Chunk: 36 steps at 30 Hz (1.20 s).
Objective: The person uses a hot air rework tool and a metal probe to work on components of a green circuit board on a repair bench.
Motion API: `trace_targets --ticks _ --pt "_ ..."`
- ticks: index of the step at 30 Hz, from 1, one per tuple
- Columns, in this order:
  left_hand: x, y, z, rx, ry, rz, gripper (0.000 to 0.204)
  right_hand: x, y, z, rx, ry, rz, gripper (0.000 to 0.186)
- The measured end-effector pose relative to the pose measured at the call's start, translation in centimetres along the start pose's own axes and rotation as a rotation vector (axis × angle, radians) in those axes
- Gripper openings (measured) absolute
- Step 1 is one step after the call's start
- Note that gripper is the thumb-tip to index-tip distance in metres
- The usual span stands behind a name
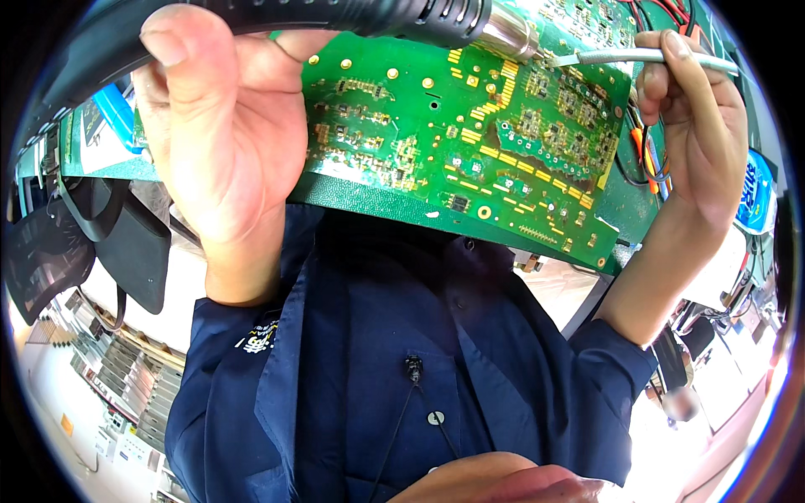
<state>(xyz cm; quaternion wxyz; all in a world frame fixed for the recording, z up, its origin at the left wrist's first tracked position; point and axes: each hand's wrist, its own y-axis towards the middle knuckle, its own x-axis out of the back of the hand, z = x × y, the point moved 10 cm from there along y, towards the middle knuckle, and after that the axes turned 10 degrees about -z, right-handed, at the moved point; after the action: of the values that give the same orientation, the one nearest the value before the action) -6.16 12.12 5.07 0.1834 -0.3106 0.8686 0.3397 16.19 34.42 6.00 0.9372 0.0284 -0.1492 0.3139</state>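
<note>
My left hand (226,134) is closed round a black hot air gun (411,15), its metal nozzle (511,32) pointing right over a large green circuit board (377,88). In my right hand (700,113), pinched between thumb and fingers, is a slim grey tool (616,56) with a flat, pale tip. I cannot tell whether it is a knife or tweezers. Its tip is at the board just beside the nozzle mouth. Small components and gold pads cover the board, and the area right of its middle looks browned. The gun's body hides part of the board's far side.
The board lies on a green work surface (352,194), near its front edge. Right of it are an orange-handled tool (650,163), red and black wires and a blue packet (757,194). A blue object (116,117) lies at left; black chairs (130,243) stand beyond.
</note>
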Motion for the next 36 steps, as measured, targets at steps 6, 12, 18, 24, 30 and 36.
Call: trace_targets --ticks 6,12,18,24,30,36 --pt "-1.1 0.2 -0.5 0.001 0.441 -0.112 0.060 -0.7 -3.2 5.2 0.244 -0.344 0.019 0.021" --pt "-0.9 0.3 -0.7 0.001 0.065 -0.042 0.060 -0.8 -4.8 6.3 0.286 -0.408 0.107 0.024" --pt "-0.8 0.2 -0.6 0.034 0.047 -0.102 0.060 -0.3 -4.7 5.3 0.245 -0.373 0.105 0.024" --pt "-2.0 0.4 -0.8 0.060 0.042 -0.012 0.061 -0.1 -3.9 4.2 0.169 -0.274 0.081 0.030" --pt "-0.1 0.0 0.0 0.051 0.062 -0.110 0.061 1.7 -3.0 4.7 0.313 -0.200 0.156 0.032" --pt "0.5 -0.3 0.6 0.144 -0.040 -0.126 0.051 4.2 -0.2 1.6 0.156 0.072 0.061 0.030"
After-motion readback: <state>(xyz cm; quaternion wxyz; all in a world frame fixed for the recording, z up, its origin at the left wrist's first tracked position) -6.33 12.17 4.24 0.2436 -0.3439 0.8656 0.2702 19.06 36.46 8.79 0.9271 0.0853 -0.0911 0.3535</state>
